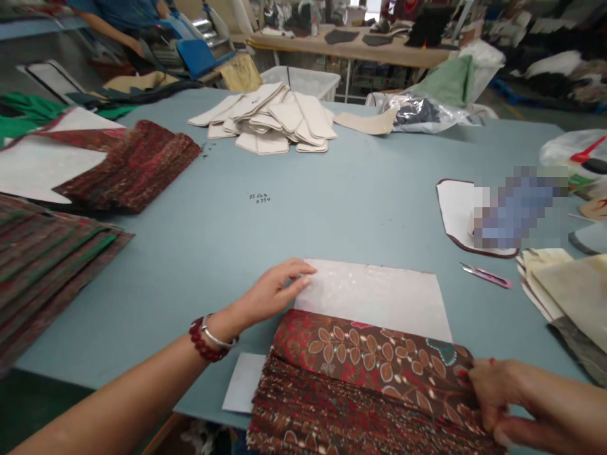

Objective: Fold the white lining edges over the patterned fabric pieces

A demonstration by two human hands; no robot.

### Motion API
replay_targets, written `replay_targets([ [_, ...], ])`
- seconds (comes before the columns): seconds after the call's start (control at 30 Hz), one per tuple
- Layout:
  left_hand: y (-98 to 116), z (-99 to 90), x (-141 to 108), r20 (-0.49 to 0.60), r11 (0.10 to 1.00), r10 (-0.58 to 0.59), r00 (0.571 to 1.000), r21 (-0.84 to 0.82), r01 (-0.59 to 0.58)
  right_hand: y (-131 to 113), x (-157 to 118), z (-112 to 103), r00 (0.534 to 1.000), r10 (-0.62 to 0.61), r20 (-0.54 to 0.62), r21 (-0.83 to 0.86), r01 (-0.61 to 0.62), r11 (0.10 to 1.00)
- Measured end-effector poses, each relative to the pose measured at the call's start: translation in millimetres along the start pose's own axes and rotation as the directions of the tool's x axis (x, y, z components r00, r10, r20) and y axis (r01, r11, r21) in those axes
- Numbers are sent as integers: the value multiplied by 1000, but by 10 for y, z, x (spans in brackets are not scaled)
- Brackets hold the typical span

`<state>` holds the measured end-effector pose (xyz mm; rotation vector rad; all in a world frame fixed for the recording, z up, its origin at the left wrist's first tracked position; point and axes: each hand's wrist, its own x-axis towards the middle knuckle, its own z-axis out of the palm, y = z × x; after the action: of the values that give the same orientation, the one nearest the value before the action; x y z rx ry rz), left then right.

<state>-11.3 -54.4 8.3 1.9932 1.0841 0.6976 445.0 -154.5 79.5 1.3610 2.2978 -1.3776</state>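
In the head view, handling seems best with the cloth (379, 357) kept flat and square to the white sheet (374, 291) on the bench (341, 215). It lies between the hands: left (277, 291) loosely spread at the sheet's far-left corner, right (505, 395) curled against the cloth's right end; whether gripping, I cannot tell.
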Motion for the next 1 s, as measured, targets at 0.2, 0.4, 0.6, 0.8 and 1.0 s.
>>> replay_targets([
  [0.2, 447, 103, -402, 372, 997, 77, 925, -37, -68, -402, 1109, -268, 988, 30, 149, 73, -41, 996],
  [0.4, 435, -8, -610, 289, 988, 31, 957, -156, 15, -960, 2427, 41, 857, -499, -126, -417, 411, 811],
  [0.6, 92, -53, -574, 4, 794, -426, 905, -477, 376, -1000, 2583, 229, 863, -502, -57, -570, 384, 726],
  [0.8, -83, 162, -182, -6, 781, -519, 855, -410, 471, -961, 2575, 248, 851, -518, -85, -511, 409, 756],
  [1.0, -109, 383, 243, -112, 748, -540, 834, -520, 414, -935, 2442, 203, 884, -446, -143, -355, 375, 857],
])
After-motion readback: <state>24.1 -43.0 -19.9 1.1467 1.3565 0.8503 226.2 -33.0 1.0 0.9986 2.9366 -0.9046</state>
